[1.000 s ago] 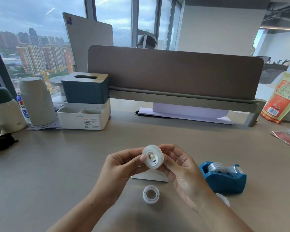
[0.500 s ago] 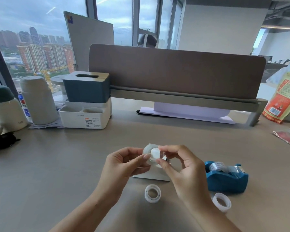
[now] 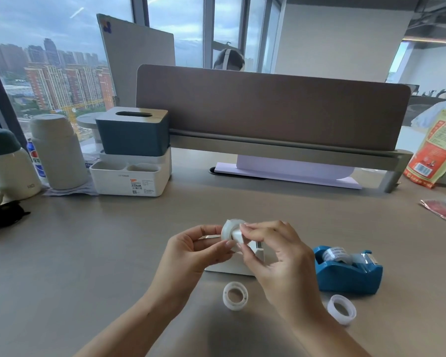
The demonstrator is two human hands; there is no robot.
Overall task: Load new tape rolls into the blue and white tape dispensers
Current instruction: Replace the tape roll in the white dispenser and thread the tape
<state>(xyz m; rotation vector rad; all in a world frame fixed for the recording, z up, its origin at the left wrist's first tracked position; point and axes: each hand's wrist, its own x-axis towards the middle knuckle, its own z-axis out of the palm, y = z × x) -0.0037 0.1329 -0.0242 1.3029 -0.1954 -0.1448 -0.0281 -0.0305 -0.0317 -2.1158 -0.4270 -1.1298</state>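
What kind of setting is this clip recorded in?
Most likely an open-plan office in a high-rise: a desk with a brown divider panel, a white desk organiser, and tall windows overlooking city towers.

I see a white tape roll (image 3: 229,229) raised above the surface, a small white hub (image 3: 237,235) at its centre. The white dispenser (image 3: 238,262) sits behind it, mostly hidden. The blue dispenser (image 3: 348,273) sits to the right, a roll already in it. Two more rolls (image 3: 235,296) (image 3: 342,309) lie flat nearby
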